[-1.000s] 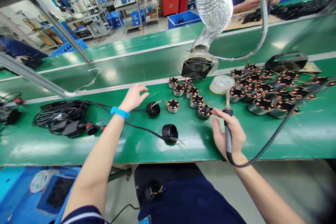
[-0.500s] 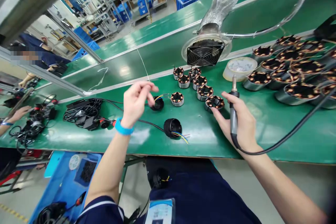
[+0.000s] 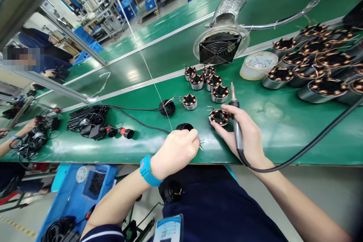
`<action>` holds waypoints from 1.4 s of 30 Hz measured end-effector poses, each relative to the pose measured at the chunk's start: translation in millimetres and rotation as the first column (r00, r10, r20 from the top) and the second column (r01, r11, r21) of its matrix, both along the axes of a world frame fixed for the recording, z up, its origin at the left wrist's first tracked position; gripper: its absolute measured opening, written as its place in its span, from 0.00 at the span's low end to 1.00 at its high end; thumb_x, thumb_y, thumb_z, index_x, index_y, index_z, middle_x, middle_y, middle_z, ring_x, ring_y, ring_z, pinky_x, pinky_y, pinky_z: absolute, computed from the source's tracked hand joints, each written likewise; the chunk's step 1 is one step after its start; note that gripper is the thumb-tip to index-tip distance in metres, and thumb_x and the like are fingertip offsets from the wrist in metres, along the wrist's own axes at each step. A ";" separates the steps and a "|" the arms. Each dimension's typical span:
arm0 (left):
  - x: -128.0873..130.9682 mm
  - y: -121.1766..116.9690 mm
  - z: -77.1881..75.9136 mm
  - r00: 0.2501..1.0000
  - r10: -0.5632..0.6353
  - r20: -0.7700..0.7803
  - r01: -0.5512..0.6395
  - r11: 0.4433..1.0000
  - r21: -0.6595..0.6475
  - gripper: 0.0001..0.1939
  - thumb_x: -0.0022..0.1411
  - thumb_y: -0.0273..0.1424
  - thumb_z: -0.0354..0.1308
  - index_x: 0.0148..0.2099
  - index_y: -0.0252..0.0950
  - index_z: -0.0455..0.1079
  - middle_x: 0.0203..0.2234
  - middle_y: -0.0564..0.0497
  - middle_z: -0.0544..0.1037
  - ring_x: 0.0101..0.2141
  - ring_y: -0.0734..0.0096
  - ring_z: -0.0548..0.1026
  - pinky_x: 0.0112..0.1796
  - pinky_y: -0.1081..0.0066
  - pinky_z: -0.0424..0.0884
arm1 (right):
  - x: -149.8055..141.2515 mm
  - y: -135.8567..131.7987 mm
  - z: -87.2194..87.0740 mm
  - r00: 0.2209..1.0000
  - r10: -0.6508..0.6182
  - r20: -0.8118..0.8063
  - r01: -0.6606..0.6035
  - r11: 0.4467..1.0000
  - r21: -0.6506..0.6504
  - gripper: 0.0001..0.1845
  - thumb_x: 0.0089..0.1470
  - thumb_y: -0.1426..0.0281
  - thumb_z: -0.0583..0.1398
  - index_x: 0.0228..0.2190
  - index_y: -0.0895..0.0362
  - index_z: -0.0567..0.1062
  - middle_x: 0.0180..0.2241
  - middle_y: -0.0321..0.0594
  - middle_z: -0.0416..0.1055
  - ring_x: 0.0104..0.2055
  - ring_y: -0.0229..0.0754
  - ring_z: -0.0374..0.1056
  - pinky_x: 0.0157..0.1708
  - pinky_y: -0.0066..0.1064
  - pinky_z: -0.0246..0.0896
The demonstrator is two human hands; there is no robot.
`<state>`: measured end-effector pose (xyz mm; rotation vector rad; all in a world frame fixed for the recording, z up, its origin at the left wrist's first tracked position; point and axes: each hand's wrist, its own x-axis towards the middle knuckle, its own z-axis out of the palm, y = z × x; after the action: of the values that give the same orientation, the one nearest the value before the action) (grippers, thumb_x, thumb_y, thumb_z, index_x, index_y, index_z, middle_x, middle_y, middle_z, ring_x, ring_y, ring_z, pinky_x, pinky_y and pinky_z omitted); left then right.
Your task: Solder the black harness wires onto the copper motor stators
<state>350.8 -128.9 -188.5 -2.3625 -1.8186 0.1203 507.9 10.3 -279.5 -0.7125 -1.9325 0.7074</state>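
Two hands work: our left hand (image 3: 176, 152) pinches solder wire (image 3: 153, 83) by the black connector (image 3: 183, 127); our right hand (image 3: 246, 136), at three o'clock, grips the soldering iron (image 3: 236, 121).

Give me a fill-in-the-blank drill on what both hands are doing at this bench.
1. The right hand grips a ____ with a black cord.
2. The left hand pinches a thin solder wire and wears a ____ wristband.
3. The right fingertips touch a copper-wound ____.
4. The bench top is ____.

Missing: soldering iron; blue; stator; green
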 end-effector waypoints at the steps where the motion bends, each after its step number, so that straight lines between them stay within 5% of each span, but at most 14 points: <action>1: -2.8 2.7 -0.8 0.999 0.002 0.039 -0.002 1.000 -0.014 0.12 0.70 0.23 0.52 0.34 0.33 0.72 0.29 0.49 0.76 0.29 0.67 0.74 0.27 0.67 0.64 | -2.6 -3.1 0.5 1.000 0.022 -0.005 -0.022 1.000 -0.009 0.26 0.60 0.68 0.67 0.58 0.52 0.69 0.52 0.45 0.73 0.52 0.51 0.73 0.54 0.41 0.70; 4: -20.3 10.1 -1.0 0.928 0.121 0.352 -0.116 0.993 -0.034 0.11 0.72 0.27 0.54 0.38 0.34 0.77 0.31 0.49 0.81 0.33 0.67 0.78 0.32 0.69 0.69 | -13.5 -6.7 1.6 0.995 0.096 -0.020 -0.097 0.995 -0.028 0.25 0.60 0.70 0.66 0.58 0.51 0.69 0.52 0.44 0.73 0.52 0.50 0.72 0.54 0.41 0.70; 7: -44.5 17.4 1.4 0.568 0.281 0.773 -0.330 0.939 -0.099 0.08 0.69 0.33 0.60 0.40 0.36 0.80 0.35 0.49 0.84 0.36 0.68 0.81 0.38 0.71 0.74 | -25.7 -4.4 2.4 0.980 0.198 -0.021 -0.198 0.980 -0.019 0.26 0.61 0.72 0.65 0.58 0.52 0.68 0.53 0.45 0.72 0.53 0.50 0.72 0.53 0.42 0.70; 10: -60.0 21.9 3.0 0.228 0.323 0.918 -0.442 0.875 -0.198 0.08 0.65 0.35 0.64 0.38 0.35 0.81 0.33 0.48 0.85 0.36 0.66 0.82 0.39 0.71 0.76 | -36.4 -1.1 6.9 0.952 0.305 -0.018 -0.305 0.952 -0.004 0.28 0.61 0.72 0.66 0.60 0.51 0.66 0.55 0.45 0.71 0.55 0.51 0.71 0.54 0.42 0.70; 13: -62.7 21.6 2.5 0.117 0.330 0.937 -0.457 0.855 -0.244 0.10 0.63 0.36 0.65 0.38 0.35 0.82 0.32 0.47 0.85 0.37 0.65 0.81 0.40 0.70 0.76 | -46.4 -0.5 19.8 0.935 0.344 -0.080 -0.343 0.939 0.029 0.28 0.61 0.71 0.66 0.60 0.50 0.67 0.55 0.44 0.71 0.56 0.49 0.70 0.56 0.41 0.68; 17: -58.8 18.0 3.6 0.093 0.355 0.930 -0.411 0.865 -0.289 0.10 0.62 0.36 0.66 0.37 0.34 0.82 0.31 0.47 0.84 0.35 0.66 0.80 0.39 0.72 0.75 | -61.1 -5.8 42.8 0.877 0.424 -0.224 -0.428 0.903 0.035 0.22 0.63 0.74 0.63 0.57 0.50 0.70 0.49 0.41 0.74 0.49 0.44 0.73 0.53 0.36 0.70; 20: -55.9 14.9 3.9 0.106 0.363 0.926 -0.371 0.878 -0.302 0.10 0.63 0.35 0.65 0.38 0.33 0.82 0.33 0.47 0.84 0.35 0.67 0.80 0.40 0.72 0.74 | -69.6 -12.4 50.8 0.853 0.442 -0.277 -0.452 0.891 0.029 0.16 0.65 0.75 0.61 0.53 0.50 0.73 0.40 0.37 0.75 0.39 0.39 0.74 0.48 0.35 0.71; 23: -49.4 11.0 -2.6 0.176 0.355 0.918 -0.418 0.871 -0.257 0.11 0.62 0.37 0.66 0.39 0.33 0.81 0.31 0.49 0.83 0.28 0.74 0.74 0.32 0.74 0.69 | -71.4 -19.3 47.9 0.871 0.390 -0.297 -0.430 0.899 -0.080 0.13 0.65 0.73 0.61 0.50 0.50 0.74 0.42 0.38 0.74 0.35 0.38 0.74 0.44 0.34 0.73; 26: -36.3 6.1 -15.3 0.321 0.303 0.897 -0.553 0.829 -0.082 0.11 0.60 0.37 0.68 0.38 0.34 0.78 0.27 0.54 0.78 0.22 0.79 0.65 0.26 0.74 0.62 | -67.9 -26.7 40.2 0.903 0.294 -0.313 -0.369 0.904 -0.215 0.14 0.62 0.68 0.64 0.49 0.51 0.75 0.43 0.40 0.75 0.34 0.40 0.75 0.39 0.34 0.75; 30: -16.8 -0.9 -34.9 0.572 0.219 0.791 -0.650 0.708 0.275 0.13 0.58 0.34 0.67 0.28 0.35 0.67 0.25 0.54 0.71 0.26 0.76 0.67 0.28 0.73 0.63 | -60.4 -36.1 32.6 0.917 0.180 -0.355 -0.310 0.882 -0.355 0.18 0.56 0.63 0.68 0.48 0.51 0.76 0.41 0.41 0.77 0.37 0.44 0.76 0.40 0.36 0.77; 33: -9.3 -5.2 -48.3 0.663 0.234 0.712 -0.645 0.660 0.384 0.17 0.60 0.38 0.65 0.26 0.37 0.63 0.22 0.54 0.68 0.25 0.74 0.68 0.26 0.71 0.64 | -56.4 -40.4 33.2 0.924 0.128 -0.360 -0.296 0.836 -0.462 0.24 0.49 0.58 0.71 0.47 0.51 0.77 0.41 0.42 0.78 0.37 0.47 0.77 0.40 0.38 0.78; 39: -4.7 -13.9 -60.5 0.868 0.248 0.430 -0.425 0.819 0.386 0.15 0.70 0.32 0.50 0.35 0.37 0.75 0.26 0.48 0.76 0.27 0.69 0.75 0.27 0.68 0.70 | -54.7 -49.2 44.2 0.949 0.104 -0.297 -0.258 0.798 -0.544 0.28 0.43 0.52 0.72 0.45 0.49 0.78 0.41 0.45 0.78 0.38 0.54 0.76 0.42 0.50 0.77; 42: -6.6 -20.6 -65.4 0.926 0.208 0.316 -0.332 0.848 0.414 0.14 0.71 0.30 0.49 0.42 0.38 0.78 0.32 0.47 0.81 0.29 0.69 0.78 0.28 0.69 0.71 | -55.7 -55.0 47.3 0.946 0.069 -0.318 -0.250 0.780 -0.574 0.26 0.42 0.56 0.73 0.44 0.49 0.79 0.39 0.47 0.78 0.37 0.55 0.76 0.38 0.49 0.78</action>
<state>344.2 -149.5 -253.9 -1.8457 -2.0108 -0.5595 452.2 -44.7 -232.2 -0.7774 -1.5016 1.5023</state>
